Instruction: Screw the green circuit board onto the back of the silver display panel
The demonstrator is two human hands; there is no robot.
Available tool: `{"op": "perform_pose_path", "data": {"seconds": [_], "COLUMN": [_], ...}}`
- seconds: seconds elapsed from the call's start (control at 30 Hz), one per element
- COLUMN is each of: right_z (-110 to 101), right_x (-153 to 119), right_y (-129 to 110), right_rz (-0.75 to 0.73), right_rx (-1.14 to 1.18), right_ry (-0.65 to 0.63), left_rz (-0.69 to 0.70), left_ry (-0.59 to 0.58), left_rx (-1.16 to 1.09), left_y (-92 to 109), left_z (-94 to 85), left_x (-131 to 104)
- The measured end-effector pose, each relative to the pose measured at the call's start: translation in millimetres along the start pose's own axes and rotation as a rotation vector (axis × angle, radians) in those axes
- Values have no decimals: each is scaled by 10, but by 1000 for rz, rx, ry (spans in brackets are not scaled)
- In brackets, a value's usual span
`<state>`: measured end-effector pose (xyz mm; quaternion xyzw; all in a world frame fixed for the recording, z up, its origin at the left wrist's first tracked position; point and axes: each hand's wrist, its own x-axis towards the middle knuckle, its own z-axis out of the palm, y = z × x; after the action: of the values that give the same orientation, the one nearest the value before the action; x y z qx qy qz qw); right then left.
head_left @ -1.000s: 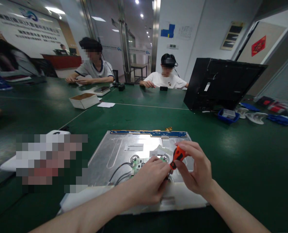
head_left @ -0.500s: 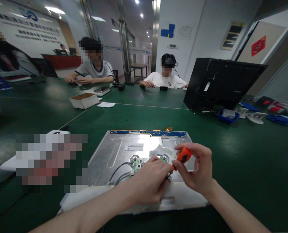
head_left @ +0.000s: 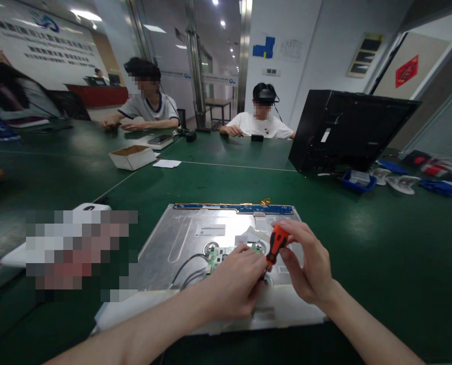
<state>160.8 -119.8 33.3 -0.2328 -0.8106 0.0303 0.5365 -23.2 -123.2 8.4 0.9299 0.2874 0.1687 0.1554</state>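
An orange-and-black screwdriver (head_left: 277,244) stands slightly tilted over a flat metal panel (head_left: 161,253), its shaft pointing down. Around its handle are the fingertips and thumb of my right hand (head_left: 309,258). My left hand (head_left: 239,279) lies low over the panel, fingers curled, its fingertips closed at the screwdriver's shaft; the tip is mostly hidden. Partly under my left hand is a green circuit board (head_left: 216,256) with dark cables (head_left: 185,266) on its left. A blue circuit strip (head_left: 226,208) runs along the panel's far edge.
A black monitor casing (head_left: 355,132) stands at the right, with a blue tray (head_left: 358,181) beside it. A small open box (head_left: 132,158) and white paper (head_left: 167,163) lie farther left. Two people (head_left: 149,104) sit across the green table (head_left: 218,180). An area at left is blurred out.
The screwdriver handle has turned more upright and shifted a little left as my right fingers moved around it. My left hand and the panel stay in place.
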Motion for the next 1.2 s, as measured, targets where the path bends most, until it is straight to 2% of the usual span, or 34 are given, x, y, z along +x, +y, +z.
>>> {"op": "perform_pose_path", "data": {"seconds": [0.27,0.53,0.7,0.93,1.2], "right_z": [54,-1,-1,52,7], "right_x": [-81,-5,11,-39,20], "right_y": [28,2,-3,46,-14], "right_rz": [77,-11,-17,15,-25], "right_rx": [104,58,17,49,-108], "right_ry": [108,17,-11,117,60], "left_rz": [-12,11,13,-21,-20], "left_ry": [-32,-3,7,-23,-5], "left_rx": [-40,-10,-21,-54,-30], "left_y": [-7,-17,-16,3,7], "left_z": [-4,13,8,0,10], "left_x": [0,-3,-8,-4,-7]}}
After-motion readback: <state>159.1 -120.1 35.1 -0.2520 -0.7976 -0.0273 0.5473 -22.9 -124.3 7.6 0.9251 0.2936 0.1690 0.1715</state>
